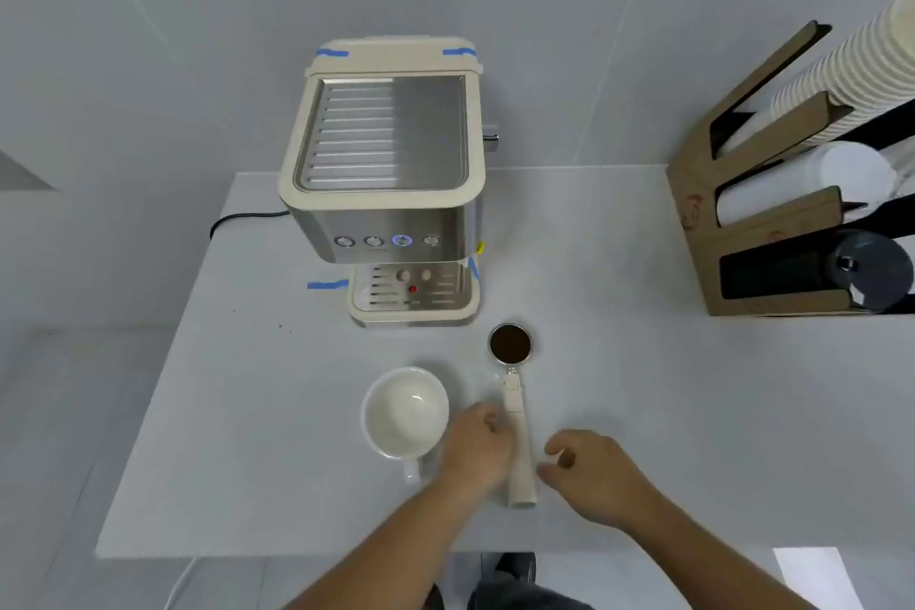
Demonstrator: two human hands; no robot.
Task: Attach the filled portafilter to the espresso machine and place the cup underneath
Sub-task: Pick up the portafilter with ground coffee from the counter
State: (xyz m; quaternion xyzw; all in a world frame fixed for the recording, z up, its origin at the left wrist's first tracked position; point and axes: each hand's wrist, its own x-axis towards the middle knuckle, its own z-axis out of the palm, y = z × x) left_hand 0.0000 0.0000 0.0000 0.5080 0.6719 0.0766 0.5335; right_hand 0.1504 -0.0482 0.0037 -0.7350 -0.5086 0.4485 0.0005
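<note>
The portafilter (pixel 512 391) is lying flat on the white table (pixel 247 411), just in front of the espresso machine (pixel 383 183) and a touch to its right, its basket full of dark grounds pointing toward the machine and its cream handle running back toward the person. The left hand (pixel 475 451) is set against the handle's left side, fingers curled loosely and not yet seen to be closed round it; the right hand (pixel 589 471) is held just right of the handle, fingers apart and clear of it. The cup (pixel 406 411) is waiting empty, in front of the machine and left of the handle. A firm wrap well down the handle is what is called for here, and the basket is best kept level on the lift so that no grounds are spilled; some dark specks are already scattered on the table, left of the drip tray. A blue-lit button is showing on the machine's front. The tabletop is smooth and pale, a black cord is trailed behind the machine to its left, grey walls are closing in the space, and a cardboard cup rack (pixel 772 233) is parked well right of the machine.
</note>
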